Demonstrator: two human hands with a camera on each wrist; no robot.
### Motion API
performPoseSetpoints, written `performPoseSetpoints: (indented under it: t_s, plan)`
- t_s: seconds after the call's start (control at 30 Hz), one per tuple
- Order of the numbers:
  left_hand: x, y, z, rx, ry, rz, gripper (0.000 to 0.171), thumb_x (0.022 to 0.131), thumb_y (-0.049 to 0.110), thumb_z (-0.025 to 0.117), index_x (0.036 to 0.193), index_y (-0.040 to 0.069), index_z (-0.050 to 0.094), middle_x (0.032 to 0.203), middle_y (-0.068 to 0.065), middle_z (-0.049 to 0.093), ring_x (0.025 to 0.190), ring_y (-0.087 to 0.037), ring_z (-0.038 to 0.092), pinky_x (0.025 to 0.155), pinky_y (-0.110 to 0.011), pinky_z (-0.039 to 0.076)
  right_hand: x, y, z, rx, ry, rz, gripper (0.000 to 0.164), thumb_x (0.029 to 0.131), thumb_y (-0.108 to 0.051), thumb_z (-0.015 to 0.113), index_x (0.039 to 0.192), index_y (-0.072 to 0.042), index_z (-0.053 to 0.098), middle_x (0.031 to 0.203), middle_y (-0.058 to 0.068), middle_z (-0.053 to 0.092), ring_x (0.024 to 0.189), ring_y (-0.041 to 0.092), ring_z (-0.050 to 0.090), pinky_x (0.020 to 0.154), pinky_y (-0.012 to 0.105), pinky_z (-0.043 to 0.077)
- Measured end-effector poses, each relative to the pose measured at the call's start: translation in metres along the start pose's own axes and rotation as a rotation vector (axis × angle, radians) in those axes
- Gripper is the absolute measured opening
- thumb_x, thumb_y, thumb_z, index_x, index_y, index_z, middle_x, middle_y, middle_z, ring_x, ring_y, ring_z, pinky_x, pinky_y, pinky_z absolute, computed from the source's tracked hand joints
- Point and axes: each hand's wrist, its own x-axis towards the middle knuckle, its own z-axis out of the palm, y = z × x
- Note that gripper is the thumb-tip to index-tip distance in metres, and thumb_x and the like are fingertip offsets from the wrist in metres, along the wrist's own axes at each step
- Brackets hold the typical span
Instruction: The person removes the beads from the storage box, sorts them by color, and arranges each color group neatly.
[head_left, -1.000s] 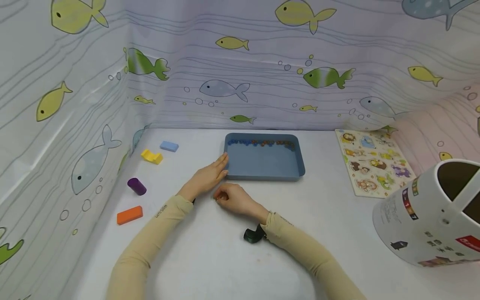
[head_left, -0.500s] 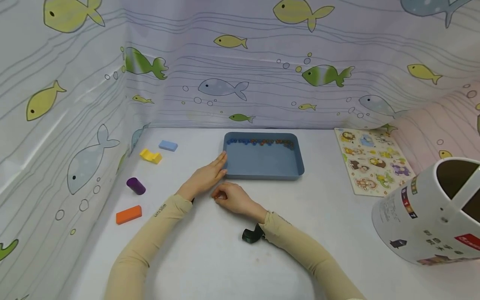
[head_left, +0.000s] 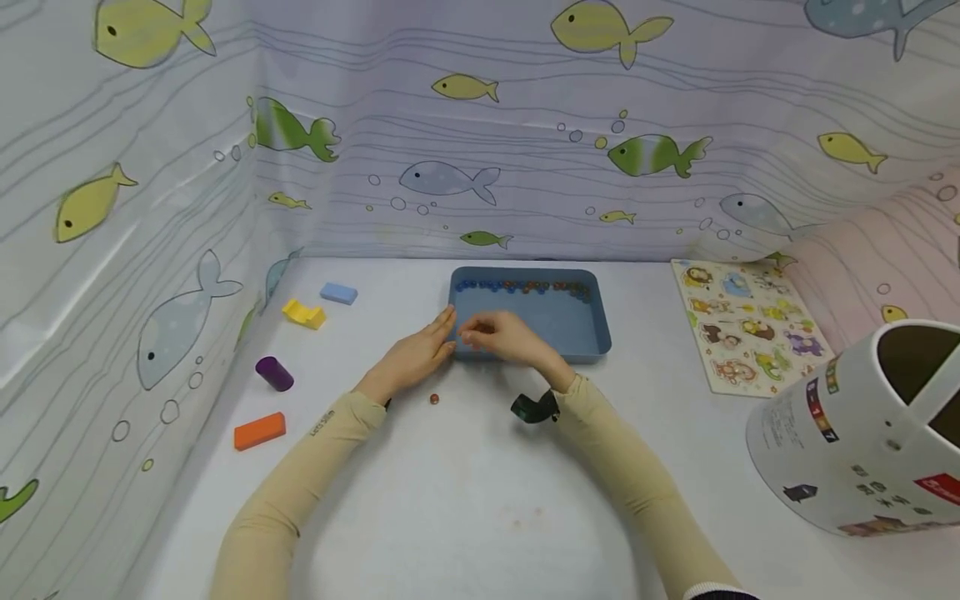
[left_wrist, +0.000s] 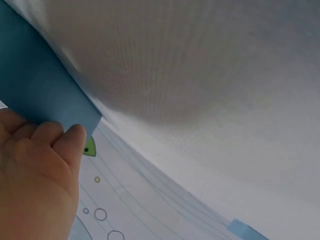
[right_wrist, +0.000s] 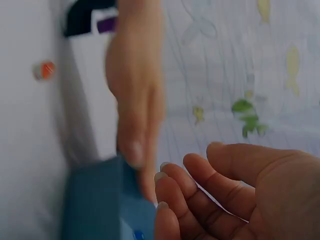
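Observation:
In the head view my left hand (head_left: 416, 354) rests with straight fingers against the left wall of the blue-grey tray (head_left: 525, 357). The left wrist view shows its fingertips at the tray (left_wrist: 55, 95). My right hand (head_left: 506, 337) hovers over the tray's near left part; its fingers (right_wrist: 170, 195) are loosely bent, and nothing shows between them in the right wrist view. A small orange-red marble (head_left: 434, 399) lies on the white table, just in front of the left hand. Several blue and orange marbles (head_left: 525, 287) line the tray's far side.
On the left lie a purple cylinder (head_left: 274, 373), an orange block (head_left: 259, 431), a yellow curved block (head_left: 303, 314) and a light blue block (head_left: 339, 293). An animal puzzle board (head_left: 750, 325) and a large white bucket (head_left: 825, 450) stand right. A fish-print curtain (head_left: 480, 125) encloses the table.
My right hand has left the spot on the table where the small marble now lies in sight, and moved up and right over the tray. The left hand stays at the tray wall.

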Motion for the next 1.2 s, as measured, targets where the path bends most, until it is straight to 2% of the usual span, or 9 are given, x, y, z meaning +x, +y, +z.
performPoseSetpoints:
  t_s: [0.13, 0.23, 0.4, 0.5, 0.6, 0.83, 0.9, 1.1, 1.2]
  plan:
    - [0.000, -0.001, -0.001, -0.011, -0.007, 0.004, 0.060, 0.107, 0.035, 0.032, 0.155, 0.004, 0.014, 0.164, -0.009, 0.005, 0.148, -0.030, 0.022, 0.117, -0.049, 0.032, 0.026, 0.006, -0.021, 0.051, 0.056, 0.106, 0.035, 0.102, -0.028, 0.050, 0.126, -0.004, 0.062, 0.116, 0.019, 0.067, 0.104, 0.031, 0.065, 0.090, 0.045, 0.055]
    - [-0.001, -0.001, 0.000, -0.001, -0.002, 0.011, 0.060, 0.107, 0.035, 0.032, 0.154, 0.003, 0.014, 0.164, -0.009, 0.005, 0.148, -0.029, 0.022, 0.117, -0.048, 0.032, 0.049, 0.014, -0.027, 0.104, 0.113, 0.168, 0.036, 0.103, -0.023, 0.048, 0.129, -0.002, 0.060, 0.121, 0.019, 0.065, 0.109, 0.032, 0.064, 0.093, 0.046, 0.054]
    - [-0.001, 0.000, 0.004, -0.007, -0.005, 0.024, 0.060, 0.107, 0.035, 0.031, 0.154, 0.003, 0.015, 0.164, -0.010, 0.006, 0.149, -0.029, 0.022, 0.117, -0.047, 0.033, 0.082, 0.032, -0.023, 0.216, 0.208, 0.288, 0.035, 0.103, -0.019, 0.048, 0.131, -0.001, 0.059, 0.125, 0.018, 0.064, 0.113, 0.030, 0.063, 0.095, 0.041, 0.055]
    - [-0.003, 0.000, 0.005, -0.006, -0.005, 0.028, 0.059, 0.107, 0.035, 0.030, 0.155, 0.003, 0.015, 0.164, -0.009, 0.005, 0.149, -0.028, 0.021, 0.117, -0.046, 0.032, 0.093, 0.040, -0.016, 0.259, 0.255, 0.376, 0.035, 0.102, -0.018, 0.048, 0.131, -0.001, 0.060, 0.124, 0.018, 0.066, 0.112, 0.028, 0.065, 0.091, 0.035, 0.056]
    - [-0.004, 0.000, 0.003, 0.007, -0.001, 0.022, 0.059, 0.107, 0.036, 0.030, 0.155, 0.005, 0.014, 0.164, -0.007, 0.005, 0.149, -0.027, 0.021, 0.117, -0.046, 0.032, 0.101, 0.044, -0.010, 0.298, 0.303, 0.430, 0.034, 0.101, -0.015, 0.049, 0.129, 0.000, 0.061, 0.120, 0.019, 0.068, 0.108, 0.027, 0.067, 0.086, 0.030, 0.058]
    - [-0.005, 0.003, -0.001, 0.027, 0.017, 0.021, 0.058, 0.107, 0.034, 0.031, 0.155, 0.005, 0.016, 0.164, -0.008, 0.007, 0.148, -0.028, 0.023, 0.117, -0.046, 0.033, 0.109, 0.041, -0.002, 0.316, 0.391, 0.425, 0.033, 0.097, -0.008, 0.051, 0.127, 0.001, 0.062, 0.115, 0.019, 0.068, 0.102, 0.027, 0.069, 0.083, 0.028, 0.059]
    - [-0.004, 0.004, -0.001, 0.027, 0.018, 0.027, 0.058, 0.107, 0.033, 0.032, 0.154, 0.004, 0.017, 0.164, -0.009, 0.008, 0.148, -0.029, 0.024, 0.116, -0.046, 0.033, 0.109, 0.040, 0.001, 0.309, 0.399, 0.421, 0.033, 0.097, -0.007, 0.051, 0.126, 0.002, 0.062, 0.116, 0.019, 0.068, 0.103, 0.028, 0.069, 0.085, 0.031, 0.058]
    - [-0.004, 0.004, 0.000, 0.031, 0.006, 0.020, 0.058, 0.107, 0.032, 0.032, 0.155, 0.004, 0.015, 0.164, -0.009, 0.006, 0.148, -0.029, 0.022, 0.117, -0.046, 0.032, 0.111, 0.039, 0.012, 0.186, 0.379, 0.407, 0.029, 0.093, -0.010, 0.060, 0.120, -0.004, 0.068, 0.114, 0.014, 0.071, 0.103, 0.024, 0.068, 0.089, 0.034, 0.056]
    - [-0.004, 0.003, 0.000, 0.026, 0.014, 0.010, 0.058, 0.107, 0.032, 0.032, 0.155, 0.004, 0.016, 0.165, -0.008, 0.006, 0.148, -0.029, 0.023, 0.117, -0.046, 0.033, 0.112, 0.040, 0.015, 0.198, 0.385, 0.393, 0.026, 0.093, -0.013, 0.063, 0.117, -0.005, 0.070, 0.112, 0.013, 0.072, 0.101, 0.022, 0.068, 0.087, 0.033, 0.056]
